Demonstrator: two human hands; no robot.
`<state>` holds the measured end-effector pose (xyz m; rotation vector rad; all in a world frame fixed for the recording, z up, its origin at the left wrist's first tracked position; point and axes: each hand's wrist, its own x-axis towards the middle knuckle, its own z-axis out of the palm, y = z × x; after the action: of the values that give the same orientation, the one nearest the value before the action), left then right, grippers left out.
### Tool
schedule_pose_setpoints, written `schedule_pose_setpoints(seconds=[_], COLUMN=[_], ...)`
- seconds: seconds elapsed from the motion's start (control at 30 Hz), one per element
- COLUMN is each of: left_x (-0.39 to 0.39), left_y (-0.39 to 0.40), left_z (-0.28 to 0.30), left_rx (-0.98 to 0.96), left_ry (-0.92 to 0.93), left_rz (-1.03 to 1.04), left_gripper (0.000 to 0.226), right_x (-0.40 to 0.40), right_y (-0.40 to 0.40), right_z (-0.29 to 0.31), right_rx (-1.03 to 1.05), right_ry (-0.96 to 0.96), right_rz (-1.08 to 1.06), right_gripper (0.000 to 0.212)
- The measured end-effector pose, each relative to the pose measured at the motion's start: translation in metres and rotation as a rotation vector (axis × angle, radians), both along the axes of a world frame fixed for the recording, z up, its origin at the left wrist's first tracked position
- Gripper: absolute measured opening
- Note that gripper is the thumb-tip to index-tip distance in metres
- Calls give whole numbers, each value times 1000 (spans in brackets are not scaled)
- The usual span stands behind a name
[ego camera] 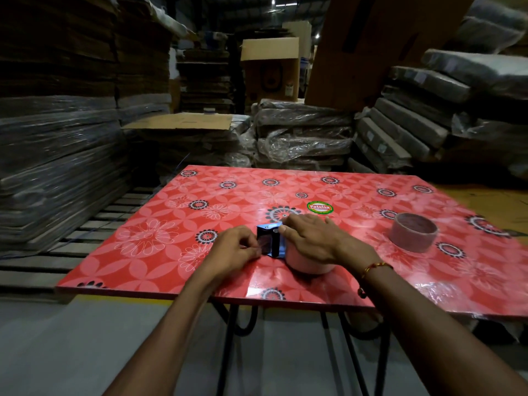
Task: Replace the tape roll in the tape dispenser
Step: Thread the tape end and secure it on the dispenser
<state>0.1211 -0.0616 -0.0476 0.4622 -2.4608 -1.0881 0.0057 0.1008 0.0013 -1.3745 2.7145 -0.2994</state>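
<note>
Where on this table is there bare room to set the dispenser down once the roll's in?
The table's far strip beyond the sticker is bare, and so is the left part, left of the left hand. The middle is crowded: both hands, the dispenser and its roll. The empty core takes the right side.

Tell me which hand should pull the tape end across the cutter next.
Left. The left hand already pinches at the blue tape dispenser by its serrated edge; the right hand is steadying the tape roll.
</note>
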Motion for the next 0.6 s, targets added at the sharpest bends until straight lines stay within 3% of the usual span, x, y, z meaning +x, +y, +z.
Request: schedule_pose_setpoints(seconds=[0.13, 0.37, 0.6], left_x=[5, 17, 5], left_y=[-6, 6, 25], left_z=[9, -3, -10], left_rx=[36, -25, -179], left_ry=[-70, -6, 203], left_rz=[-91, -165, 114], left_gripper=[11, 13, 17], right_x=[0, 0, -6], right_y=[5, 8, 7], right_z=[-4, -8, -9], right_rx=[-46, -83, -84], right_ry=[-21, -7, -21], right_rz=[6, 18, 65], right_gripper=[45, 43, 41])
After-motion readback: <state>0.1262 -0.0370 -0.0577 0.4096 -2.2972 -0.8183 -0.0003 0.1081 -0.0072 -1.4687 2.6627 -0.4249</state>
